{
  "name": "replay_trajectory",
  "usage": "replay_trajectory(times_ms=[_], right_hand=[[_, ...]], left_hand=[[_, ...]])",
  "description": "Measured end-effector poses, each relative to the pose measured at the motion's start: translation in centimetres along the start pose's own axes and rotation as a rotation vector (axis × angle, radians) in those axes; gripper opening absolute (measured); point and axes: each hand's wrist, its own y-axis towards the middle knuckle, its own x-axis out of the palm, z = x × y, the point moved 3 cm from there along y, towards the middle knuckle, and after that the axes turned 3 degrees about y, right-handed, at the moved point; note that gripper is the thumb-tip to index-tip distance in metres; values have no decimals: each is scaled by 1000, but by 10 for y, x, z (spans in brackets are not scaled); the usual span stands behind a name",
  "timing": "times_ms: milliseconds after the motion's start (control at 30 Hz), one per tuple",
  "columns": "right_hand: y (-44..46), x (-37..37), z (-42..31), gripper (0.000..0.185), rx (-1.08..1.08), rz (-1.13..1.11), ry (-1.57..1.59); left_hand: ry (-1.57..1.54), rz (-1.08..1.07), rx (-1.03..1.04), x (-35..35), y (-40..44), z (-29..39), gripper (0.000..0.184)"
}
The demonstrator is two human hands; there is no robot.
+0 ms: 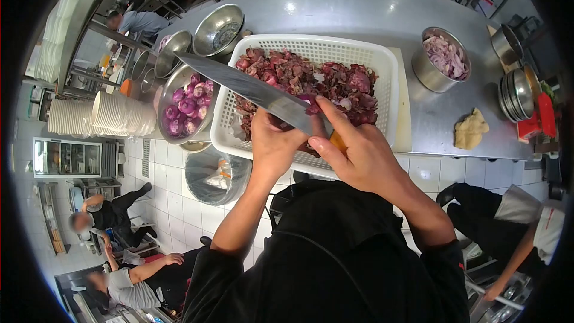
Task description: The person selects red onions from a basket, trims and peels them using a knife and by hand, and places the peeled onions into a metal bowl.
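Note:
A large knife with a wide blade points up and left over a white perforated basket of onion skins and red onions. My right hand is closed round its yellowish handle, near the blade's heel. Just left of it, my left hand is closed below the blade, above the basket's near edge. A small purple onion piece shows at the blade, by my right index finger. What lies inside my left palm is mostly hidden.
A bowl of peeled purple onions stands left of the basket, a pot of sliced onions to the right. A yellow cloth lies near the table's front edge. A lined bin is below. Other people sit or stand around.

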Motion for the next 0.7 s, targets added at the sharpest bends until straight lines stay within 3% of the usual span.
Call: replay_trajectory(times_ms=[267, 367, 500, 600, 700], right_hand=[[1, 9, 3, 54, 29, 88, -45], [5, 8, 8, 49, 113, 114, 169], [9, -8, 11, 45, 539, -162, 575], [9, -9, 16, 45, 610, -235, 597], [7, -3, 18, 47, 580, -148, 563]], left_hand=[[-7, 35, 29, 0, 3, -6, 40], [29, 62, 63, -3, 5, -17, 41], [-95, 27, -51, -7, 3, -16, 43], [-146, -2, -57, -11, 3, -25, 44], [-179, -8, -45, -16, -1, -29, 45]])
